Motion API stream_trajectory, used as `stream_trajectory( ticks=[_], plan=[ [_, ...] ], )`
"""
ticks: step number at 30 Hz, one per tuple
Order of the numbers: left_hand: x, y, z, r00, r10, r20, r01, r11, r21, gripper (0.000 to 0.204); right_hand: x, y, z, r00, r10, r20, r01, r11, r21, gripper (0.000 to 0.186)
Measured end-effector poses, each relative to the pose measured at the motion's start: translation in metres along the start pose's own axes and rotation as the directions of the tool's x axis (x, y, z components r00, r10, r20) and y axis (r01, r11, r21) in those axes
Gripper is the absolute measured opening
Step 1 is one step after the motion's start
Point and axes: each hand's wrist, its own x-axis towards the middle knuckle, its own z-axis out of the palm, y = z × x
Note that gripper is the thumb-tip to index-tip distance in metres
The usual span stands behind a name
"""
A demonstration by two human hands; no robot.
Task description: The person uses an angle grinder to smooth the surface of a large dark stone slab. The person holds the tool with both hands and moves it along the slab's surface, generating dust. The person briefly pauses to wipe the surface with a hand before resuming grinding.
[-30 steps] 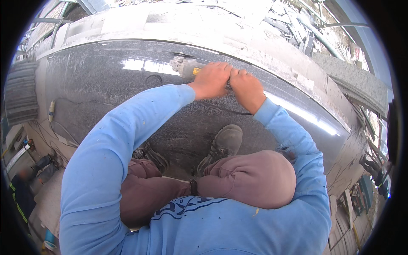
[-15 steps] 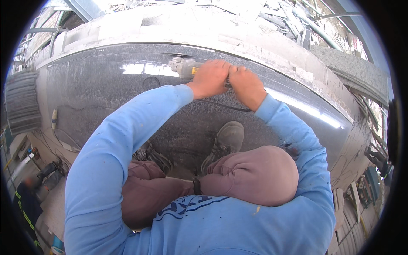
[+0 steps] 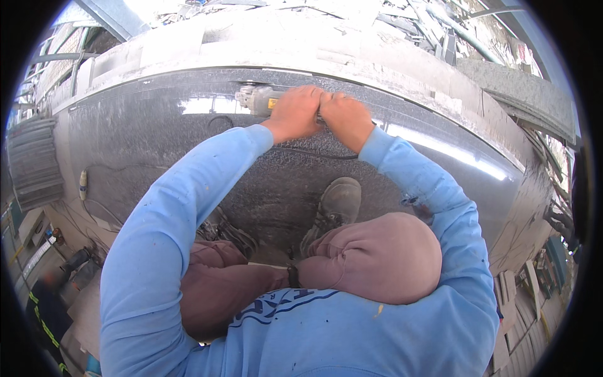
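Both of my hands are closed around the body of an angle grinder (image 3: 256, 99), grey with a yellow label. My left hand (image 3: 294, 114) grips it just behind the label. Right beside it, my right hand (image 3: 345, 119) wraps the rear end. The grinder's metal head points left, and its disc lies at the far edge of a dark, glossy stone slab (image 3: 144, 138). Under my hands a black cord (image 3: 317, 152) runs across the slab. My fingers hide most of the grinder's handle.
I squat on the slab, both shoes on it. A cable connector (image 3: 83, 185) with its cord lies at the left, near a stack of grey ridged pieces (image 3: 36, 163). Stone offcuts and rubble lie beyond the far edge. Another person (image 3: 47, 314) is at the lower left.
Both my hands have slid the grinder to the left along the slab's far edge. My grip on it is the same.
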Motion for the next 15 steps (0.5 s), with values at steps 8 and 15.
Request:
stream_trajectory(
  ticks=[8,15],
  plan=[
    [0.004,0.011,0.003,0.998,0.049,-0.039,-0.049,0.999,-0.001,0.046,-0.012,0.007,-0.014,0.999,-0.01,0.036,0.008,0.998,0.057,0.025],
    [0.013,0.034,0.002,0.999,0.0,0.05,0.002,1.0,-0.024,0.046,-0.027,0.02,-0.02,0.998,-0.015,0.056,0.018,0.999,-0.051,0.024]
  ],
)
